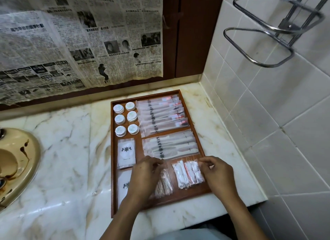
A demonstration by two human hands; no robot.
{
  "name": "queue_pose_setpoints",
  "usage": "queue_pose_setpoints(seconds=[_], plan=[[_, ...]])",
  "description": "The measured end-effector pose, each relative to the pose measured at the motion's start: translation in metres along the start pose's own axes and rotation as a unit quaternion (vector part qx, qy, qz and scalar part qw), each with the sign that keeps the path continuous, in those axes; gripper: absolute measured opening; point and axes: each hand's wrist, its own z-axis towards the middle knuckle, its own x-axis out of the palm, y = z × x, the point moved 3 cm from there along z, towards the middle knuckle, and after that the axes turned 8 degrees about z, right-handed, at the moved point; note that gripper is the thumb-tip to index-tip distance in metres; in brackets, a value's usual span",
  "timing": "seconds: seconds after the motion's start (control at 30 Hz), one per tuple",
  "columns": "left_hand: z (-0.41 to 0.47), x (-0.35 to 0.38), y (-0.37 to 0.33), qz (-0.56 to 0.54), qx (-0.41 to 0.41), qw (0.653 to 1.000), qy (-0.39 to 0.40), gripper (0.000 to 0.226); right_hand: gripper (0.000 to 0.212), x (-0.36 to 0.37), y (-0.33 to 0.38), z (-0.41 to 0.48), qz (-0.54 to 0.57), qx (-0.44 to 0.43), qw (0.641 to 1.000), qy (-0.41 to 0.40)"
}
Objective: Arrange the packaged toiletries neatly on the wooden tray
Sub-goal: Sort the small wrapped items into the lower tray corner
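A wooden tray lies on the marble counter. It holds several round white soaps at the back left, a row of toothbrush packets, comb packets and flat white sachets. Clear cotton-bud packets lie at the front right. My right hand pinches the right edge of those packets. My left hand rests with curled fingers on another clear packet at the front middle, and whether it grips this packet is hidden. A second sachet is partly covered by my left wrist.
A beige sink sits at the left edge of the counter. Newspaper hangs over the dark cabinet behind. A tiled wall with a chrome wire rack stands close on the right. The counter's front edge runs just below the tray.
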Motion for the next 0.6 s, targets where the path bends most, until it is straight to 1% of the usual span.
queue_pose_setpoints(seconds=[0.07,0.13,0.2,0.3,0.4,0.47,0.53,0.6], plan=[[-0.001,-0.018,0.014,-0.048,-0.042,0.998,-0.021,0.008,0.011,-0.012,-0.012,0.008,0.007,0.033,0.999,-0.023],[-0.003,-0.033,0.035,-0.066,-0.09,0.992,-0.055,0.013,0.011,-0.021,-0.03,0.016,-0.002,0.062,0.998,-0.023],[-0.007,-0.046,0.06,-0.068,-0.135,0.984,-0.09,0.014,0.009,-0.025,-0.046,0.02,-0.001,0.087,0.996,-0.001],[-0.014,-0.061,0.097,-0.07,-0.199,0.969,-0.129,0.012,0.013,-0.025,-0.058,0.017,0.001,0.11,0.993,0.035],[-0.026,-0.063,0.13,-0.123,-0.273,0.947,-0.118,0.015,0.01,-0.023,-0.061,0.012,0.028,0.124,0.99,0.054],[-0.034,-0.058,0.144,-0.196,-0.305,0.927,-0.094,0.017,0.01,-0.022,-0.064,0.011,0.034,0.127,0.989,0.062],[-0.041,-0.051,0.146,-0.271,-0.314,0.908,-0.062,0.015,0.009,-0.021,-0.065,0.012,0.031,0.116,0.99,0.071],[-0.046,-0.046,0.147,-0.306,-0.31,0.899,-0.038,0.017,0.012,-0.02,-0.063,0.01,0.027,0.103,0.991,0.077]])
